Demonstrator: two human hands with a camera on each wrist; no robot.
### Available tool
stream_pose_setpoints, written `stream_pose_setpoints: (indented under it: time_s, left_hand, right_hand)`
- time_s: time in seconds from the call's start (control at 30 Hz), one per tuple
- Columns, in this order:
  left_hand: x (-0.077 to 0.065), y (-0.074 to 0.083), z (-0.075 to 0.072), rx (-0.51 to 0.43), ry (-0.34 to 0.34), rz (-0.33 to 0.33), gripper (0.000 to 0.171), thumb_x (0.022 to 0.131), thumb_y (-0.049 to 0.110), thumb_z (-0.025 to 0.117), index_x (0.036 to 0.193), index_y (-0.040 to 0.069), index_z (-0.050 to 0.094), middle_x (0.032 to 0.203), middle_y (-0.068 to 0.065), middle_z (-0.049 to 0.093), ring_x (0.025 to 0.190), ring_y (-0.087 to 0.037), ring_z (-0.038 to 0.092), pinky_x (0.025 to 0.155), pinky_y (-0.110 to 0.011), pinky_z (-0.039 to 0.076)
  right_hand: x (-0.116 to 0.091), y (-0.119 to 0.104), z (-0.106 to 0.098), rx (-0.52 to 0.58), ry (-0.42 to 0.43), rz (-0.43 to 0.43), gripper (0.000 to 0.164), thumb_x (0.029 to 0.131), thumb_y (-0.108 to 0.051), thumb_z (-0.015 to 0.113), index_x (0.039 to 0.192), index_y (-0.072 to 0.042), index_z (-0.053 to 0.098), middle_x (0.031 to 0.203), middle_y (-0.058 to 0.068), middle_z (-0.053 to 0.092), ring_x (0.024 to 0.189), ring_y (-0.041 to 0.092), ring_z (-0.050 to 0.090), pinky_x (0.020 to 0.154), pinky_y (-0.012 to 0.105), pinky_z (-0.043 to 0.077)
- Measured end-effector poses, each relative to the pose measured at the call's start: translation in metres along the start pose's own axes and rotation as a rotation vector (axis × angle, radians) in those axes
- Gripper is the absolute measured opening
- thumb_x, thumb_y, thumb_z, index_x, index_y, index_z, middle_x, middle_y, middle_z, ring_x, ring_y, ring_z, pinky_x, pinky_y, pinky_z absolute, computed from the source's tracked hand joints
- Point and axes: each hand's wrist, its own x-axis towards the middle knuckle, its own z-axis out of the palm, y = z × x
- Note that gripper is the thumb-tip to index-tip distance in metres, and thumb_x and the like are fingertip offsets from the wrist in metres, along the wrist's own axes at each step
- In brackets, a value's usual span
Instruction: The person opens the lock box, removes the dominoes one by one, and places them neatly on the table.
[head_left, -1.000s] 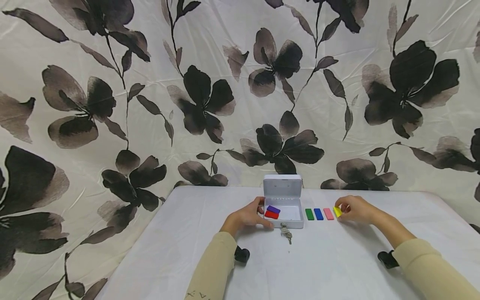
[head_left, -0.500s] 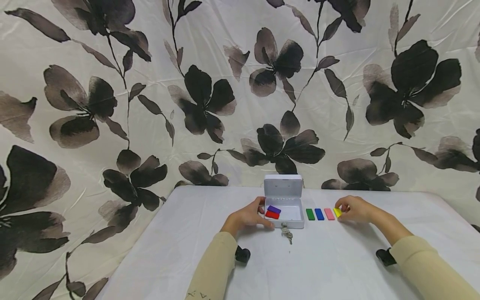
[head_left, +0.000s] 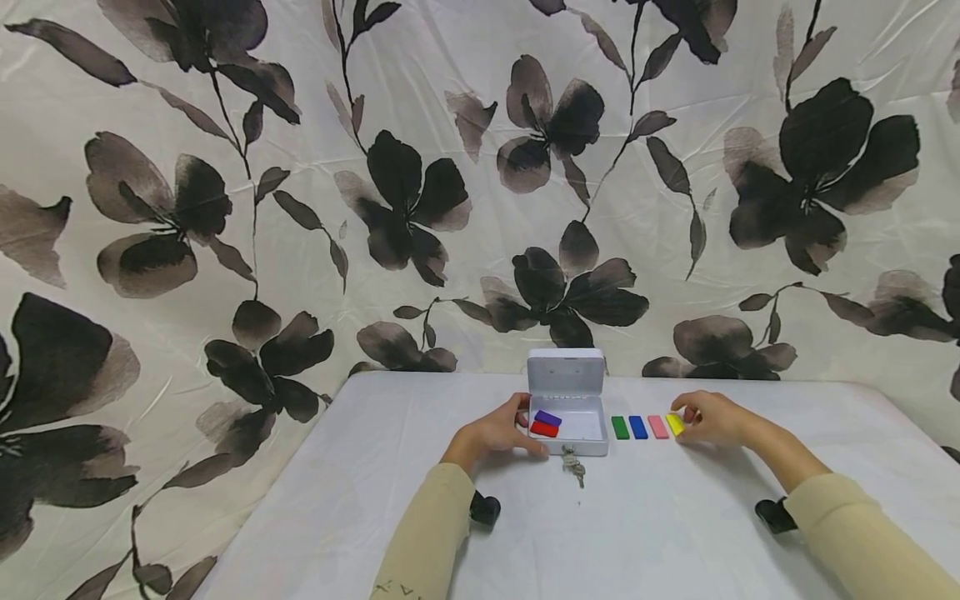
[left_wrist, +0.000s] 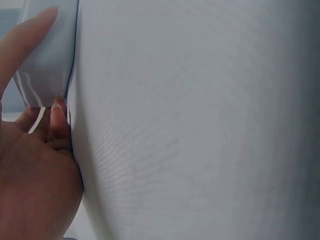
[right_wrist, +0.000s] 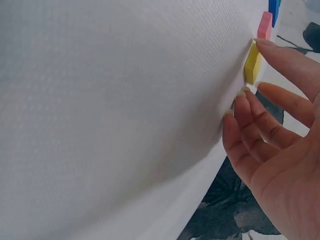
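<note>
A small white cash box [head_left: 585,448] stands on the table with its lid [head_left: 566,372] raised. My left hand [head_left: 491,429] holds its left front corner, thumb along the front and fingers at the side. In the left wrist view, that hand [left_wrist: 40,175] touches the box wall [left_wrist: 50,65]. A purple block [head_left: 548,417] and a red block [head_left: 543,429] lie inside, at the left. To the right, my right hand [head_left: 712,419] pinches a yellow block [head_left: 675,424] by its ends, thumb and forefinger, clearest in the right wrist view. The block rests on the table.
A green block [head_left: 619,427], a blue block [head_left: 638,427] and a pink block [head_left: 657,427] form a row between box and right hand. Keys [head_left: 575,469] hang from the box's front lock. White cloth covers the table [head_left: 637,533]; a floral curtain [head_left: 420,100] hangs behind.
</note>
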Motion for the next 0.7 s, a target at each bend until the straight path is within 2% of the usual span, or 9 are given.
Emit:
stream_pose_setpoints:
  time_s: [0.43,0.7]
  left_hand:
    - [0.0,0.0,0.0,-0.001,-0.004,-0.002,0.096,0.078,0.022,0.091,0.154,0.013,0.032,0.124,-0.006,0.05,0.117,-0.025,0.046,0.109,-0.047,0.042]
    - [0.001,-0.001,0.001,-0.021,-0.005,0.002,0.096,0.078,0.02,0.09,0.154,0.012,0.032,0.124,-0.008,0.05,0.118,-0.026,0.046,0.109,-0.047,0.041]
  right_hand:
    - [-0.015,0.0,-0.002,-0.031,0.034,-0.028,0.054,0.083,-0.015,0.084,0.125,0.009,0.06,0.099,0.009,0.061,0.087,0.023,0.055,0.075,0.038,0.049]
    - [-0.018,-0.005,-0.001,-0.07,0.076,-0.093,0.052,0.082,-0.015,0.084,0.123,0.009,0.062,0.1,0.009,0.064,0.09,0.025,0.058,0.078,0.041,0.05]
